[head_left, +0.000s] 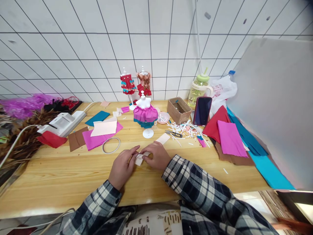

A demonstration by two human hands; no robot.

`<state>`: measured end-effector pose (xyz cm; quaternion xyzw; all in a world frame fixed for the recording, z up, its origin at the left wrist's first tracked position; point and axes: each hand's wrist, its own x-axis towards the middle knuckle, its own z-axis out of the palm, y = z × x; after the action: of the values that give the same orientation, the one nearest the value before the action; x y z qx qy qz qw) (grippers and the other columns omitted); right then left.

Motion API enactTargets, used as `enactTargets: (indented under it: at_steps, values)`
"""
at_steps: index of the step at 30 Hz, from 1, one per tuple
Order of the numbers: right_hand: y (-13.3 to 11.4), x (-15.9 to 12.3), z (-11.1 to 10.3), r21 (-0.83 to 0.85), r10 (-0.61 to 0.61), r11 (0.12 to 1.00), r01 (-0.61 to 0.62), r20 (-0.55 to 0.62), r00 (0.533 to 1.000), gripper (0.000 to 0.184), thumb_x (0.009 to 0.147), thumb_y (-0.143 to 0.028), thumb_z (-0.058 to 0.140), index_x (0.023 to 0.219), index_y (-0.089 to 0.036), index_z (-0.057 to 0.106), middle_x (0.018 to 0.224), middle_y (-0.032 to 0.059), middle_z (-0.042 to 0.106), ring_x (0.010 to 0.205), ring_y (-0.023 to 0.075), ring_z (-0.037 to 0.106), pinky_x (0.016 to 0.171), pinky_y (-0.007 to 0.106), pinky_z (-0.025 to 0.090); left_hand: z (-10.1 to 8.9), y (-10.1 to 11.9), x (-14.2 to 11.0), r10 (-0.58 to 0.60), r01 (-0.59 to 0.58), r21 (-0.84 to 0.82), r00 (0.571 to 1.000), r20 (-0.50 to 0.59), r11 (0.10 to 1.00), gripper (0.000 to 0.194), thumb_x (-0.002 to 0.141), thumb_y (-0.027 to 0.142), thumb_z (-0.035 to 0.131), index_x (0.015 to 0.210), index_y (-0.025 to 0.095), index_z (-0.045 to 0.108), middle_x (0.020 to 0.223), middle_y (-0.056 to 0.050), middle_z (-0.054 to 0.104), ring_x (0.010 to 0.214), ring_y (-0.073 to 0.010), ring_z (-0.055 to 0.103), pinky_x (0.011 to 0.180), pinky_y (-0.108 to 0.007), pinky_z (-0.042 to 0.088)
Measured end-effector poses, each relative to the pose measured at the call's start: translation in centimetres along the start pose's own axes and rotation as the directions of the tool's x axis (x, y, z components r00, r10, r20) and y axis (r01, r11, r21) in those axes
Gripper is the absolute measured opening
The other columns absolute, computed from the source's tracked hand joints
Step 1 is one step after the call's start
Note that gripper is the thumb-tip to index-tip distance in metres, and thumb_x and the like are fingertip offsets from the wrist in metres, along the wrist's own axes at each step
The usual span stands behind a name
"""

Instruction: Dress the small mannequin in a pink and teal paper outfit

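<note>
Between my hands, low over the table front, is a small folded piece of pale pink crepe paper (139, 160). My left hand (124, 164) pinches its left side, and my right hand (157, 156) grips its right side with thumb and fingers. A flat pale pink strip (163, 138) lies just beyond my right hand. Behind my hands stands a small white dress form (143, 102) on a round base, wearing a ruffled magenta and teal paper skirt (145, 115). A roll of tape (111, 145) lies flat to the left of my left hand.
Thread snips (174, 133) lie among white paper scraps (187, 127). Behind are a wooden box (179, 111), a phone (202, 111) and a green-lidded bottle (199, 89). Coloured paper sheets (232, 138) lie right; a power strip (62, 123) is left. Two dressed forms (127, 85) stand by the wall.
</note>
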<state>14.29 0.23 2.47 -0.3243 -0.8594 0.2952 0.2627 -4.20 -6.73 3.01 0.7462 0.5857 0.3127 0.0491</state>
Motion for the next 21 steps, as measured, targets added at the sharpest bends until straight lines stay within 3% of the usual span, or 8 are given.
enactTargets:
  at_steps: [3,8,12,15,17,21]
  values:
    - [0.4,-0.1,0.1,0.016,0.038,0.999,-0.038,-0.003,0.999,0.018,0.080,-0.027,0.067,0.098,-0.023,0.068,0.094,-0.0002,0.073,0.091,0.0179,0.063,0.087,0.031,0.040,0.6,-0.1,0.1,0.003,-0.003,-0.019,1.000,0.001,1.000,0.033,0.095,0.027,0.047,0.126,0.020,0.057,0.096,-0.005,0.072,0.087,-0.0180,0.066,0.079,-0.030,0.054]
    - [1.0,-0.1,0.3,-0.023,0.073,0.997,-0.072,0.035,0.997,0.015,0.076,-0.028,0.072,0.090,-0.024,0.069,0.088,-0.0014,0.072,0.089,0.0187,0.062,0.084,0.032,0.039,1.4,0.0,-0.3,0.074,-0.071,-0.063,0.996,0.040,0.995,0.030,0.095,0.024,0.046,0.122,0.020,0.058,0.105,-0.005,0.071,0.092,-0.0174,0.065,0.082,-0.029,0.052]
    - [1.5,-0.1,0.3,-0.022,0.109,0.994,-0.109,0.010,0.994,0.007,0.081,-0.030,0.070,0.083,-0.024,0.071,0.085,-0.0009,0.072,0.085,0.0171,0.061,0.081,0.032,0.038,1.2,0.3,-0.6,-0.032,0.031,-0.115,0.999,-0.005,0.993,0.033,0.090,0.032,0.057,0.121,0.020,0.058,0.099,-0.005,0.069,0.087,-0.0182,0.064,0.076,-0.030,0.053]
    - [1.7,-0.1,0.2,-0.023,0.118,0.993,-0.118,-0.015,0.993,0.006,0.082,-0.029,0.070,0.083,-0.024,0.072,0.086,-0.0014,0.073,0.085,0.0168,0.061,0.080,0.032,0.037,1.0,0.3,-0.6,-0.063,0.061,-0.122,0.998,-0.008,0.991,0.026,0.083,0.036,0.064,0.102,0.018,0.065,0.099,-0.008,0.068,0.091,-0.0210,0.063,0.079,-0.032,0.052]
    - [1.8,-0.1,0.1,-0.022,0.103,0.994,-0.104,-0.005,0.995,0.005,0.082,-0.028,0.070,0.083,-0.024,0.072,0.085,-0.0017,0.073,0.084,0.0164,0.061,0.080,0.031,0.038,1.1,0.2,-0.5,-0.079,0.078,-0.132,0.997,-0.001,0.988,0.017,0.085,0.032,0.062,0.091,0.018,0.067,0.095,-0.007,0.068,0.091,-0.0207,0.063,0.081,-0.033,0.052]
    - [2.0,-0.1,0.1,-0.015,0.070,0.997,-0.070,0.018,0.997,0.005,0.082,-0.028,0.069,0.084,-0.024,0.072,0.086,-0.0012,0.073,0.084,0.0160,0.062,0.080,0.030,0.038,1.1,0.1,-0.4,-0.124,0.127,-0.202,0.992,0.030,0.971,0.016,0.087,0.029,0.057,0.089,0.019,0.069,0.091,-0.006,0.070,0.088,-0.0190,0.064,0.080,-0.031,0.052]
